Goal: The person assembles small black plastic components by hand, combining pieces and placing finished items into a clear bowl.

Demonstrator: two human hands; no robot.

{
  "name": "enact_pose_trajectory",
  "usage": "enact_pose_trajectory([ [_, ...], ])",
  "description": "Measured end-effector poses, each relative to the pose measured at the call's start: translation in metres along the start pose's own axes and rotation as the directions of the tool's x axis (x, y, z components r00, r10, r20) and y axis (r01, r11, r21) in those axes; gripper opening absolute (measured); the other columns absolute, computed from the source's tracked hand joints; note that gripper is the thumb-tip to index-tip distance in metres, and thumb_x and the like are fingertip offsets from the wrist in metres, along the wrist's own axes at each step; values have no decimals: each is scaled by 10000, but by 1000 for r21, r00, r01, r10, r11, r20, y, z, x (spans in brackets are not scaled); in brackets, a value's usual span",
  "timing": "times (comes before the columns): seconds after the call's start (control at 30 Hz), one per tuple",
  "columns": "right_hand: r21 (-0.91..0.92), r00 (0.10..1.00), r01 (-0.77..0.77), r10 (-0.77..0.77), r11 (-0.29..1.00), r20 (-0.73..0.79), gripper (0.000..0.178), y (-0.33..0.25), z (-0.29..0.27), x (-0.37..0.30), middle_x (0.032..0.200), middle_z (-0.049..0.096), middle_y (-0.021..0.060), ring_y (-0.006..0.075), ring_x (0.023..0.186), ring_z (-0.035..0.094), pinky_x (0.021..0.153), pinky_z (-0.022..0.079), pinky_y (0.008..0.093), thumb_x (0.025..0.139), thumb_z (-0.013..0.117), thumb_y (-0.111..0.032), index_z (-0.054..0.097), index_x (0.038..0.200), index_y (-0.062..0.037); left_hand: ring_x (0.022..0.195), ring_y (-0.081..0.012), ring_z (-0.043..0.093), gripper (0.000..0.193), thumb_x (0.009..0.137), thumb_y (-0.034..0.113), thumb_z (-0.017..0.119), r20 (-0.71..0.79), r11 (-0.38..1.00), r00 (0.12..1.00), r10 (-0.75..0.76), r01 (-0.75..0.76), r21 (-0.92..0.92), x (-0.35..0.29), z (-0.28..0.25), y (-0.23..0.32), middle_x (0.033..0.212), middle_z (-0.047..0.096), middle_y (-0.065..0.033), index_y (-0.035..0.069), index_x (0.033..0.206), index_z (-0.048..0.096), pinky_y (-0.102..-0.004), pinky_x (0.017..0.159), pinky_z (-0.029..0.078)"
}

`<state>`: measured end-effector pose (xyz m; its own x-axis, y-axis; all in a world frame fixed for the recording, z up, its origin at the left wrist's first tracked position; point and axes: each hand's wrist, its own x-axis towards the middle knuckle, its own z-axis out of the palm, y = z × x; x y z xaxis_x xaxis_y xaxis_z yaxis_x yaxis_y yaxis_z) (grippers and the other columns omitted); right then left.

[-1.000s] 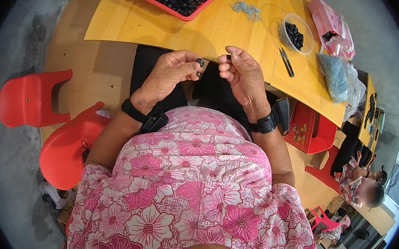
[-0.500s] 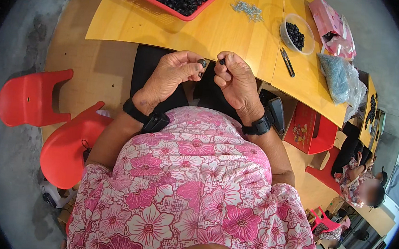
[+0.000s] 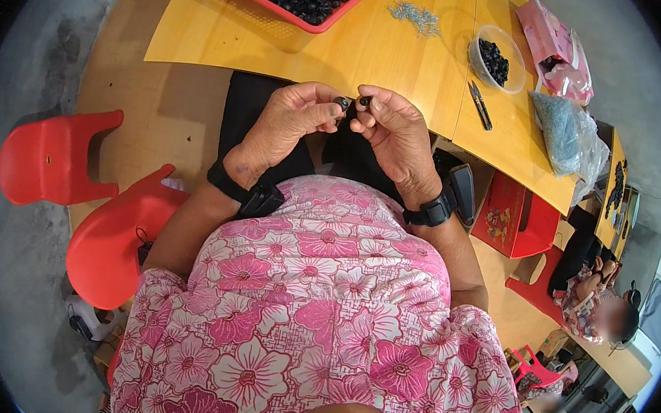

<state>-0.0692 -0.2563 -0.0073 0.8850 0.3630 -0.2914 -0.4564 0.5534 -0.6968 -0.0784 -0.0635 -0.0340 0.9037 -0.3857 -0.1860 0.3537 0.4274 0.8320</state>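
The person wears a pink top (image 3: 321, 316) covered in big pink and white flowers, dark trousers (image 3: 260, 118), and a black band with a small box on each wrist (image 3: 247, 191).

Single view, head-worn fisheye, looking steeply down over the wearer's own chest. Yellow table (image 3: 376, 49) taken as landmark: it lies at the upper edge of frame, ahead of the wearer, its straight edges bowed by the lens. Left hand (image 3: 295, 121) and right hand (image 3: 396, 133) sit close to the camera, just this side of the table's near edge, mid-frame. Floral top fills the lower half, nearest of all. Floor and red chairs (image 3: 56, 155) fall left of the table, farther off. Dark rim rings the picture
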Motion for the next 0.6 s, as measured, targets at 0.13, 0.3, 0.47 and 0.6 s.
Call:
enact_pose_trajectory([
  [0.13, -23, 1000, 8, -7, 1000, 12, 234, 1, 0, 1, 812, 598, 61, 115, 696, 570, 715, 544, 289, 897, 564, -90, 582, 1079, 55, 739, -82, 572, 178, 865, 131, 629, -20, 1000, 1000, 6, -6, 20, -1, 6, 5, 872, 618, -20, 17, 1000, 611, -217, 696, 485],
  [0.3, -61, 1000, 11, -9, 998, 30, 193, 0, 3, 2, 790, 603, 54, 119, 688, 586, 702, 548, 280, 901, 545, -61, 590, 1056, 45, 748, -88, 581, 188, 865, 126, 632, -11, 996, 999, 35, -34, 82, -1, 6, 6, 868, 607, -21, 20, 1016, 595, -202, 692, 481],
  [0.47, -81, 999, 24, -20, 996, 47, 188, 1, 4, 4, 779, 600, 53, 120, 685, 584, 697, 542, 274, 903, 541, -57, 591, 1052, 45, 733, -75, 562, 177, 862, 122, 634, -2, 988, 998, 67, -66, 142, 0, 6, 6, 852, 604, -17, 9, 995, 605, -196, 679, 468],
  [0.6, -76, 997, 31, -25, 997, 69, 181, 2, 3, 5, 765, 593, 49, 118, 675, 578, 678, 531, 265, 900, 545, -57, 596, 1042, 44, 730, -73, 557, 174, 862, 124, 634, 5, 986, 997, 72, -72, 152, 0, 6, 7, 846, 602, -13, 7, 989, 609, -197, 675, 464],
])
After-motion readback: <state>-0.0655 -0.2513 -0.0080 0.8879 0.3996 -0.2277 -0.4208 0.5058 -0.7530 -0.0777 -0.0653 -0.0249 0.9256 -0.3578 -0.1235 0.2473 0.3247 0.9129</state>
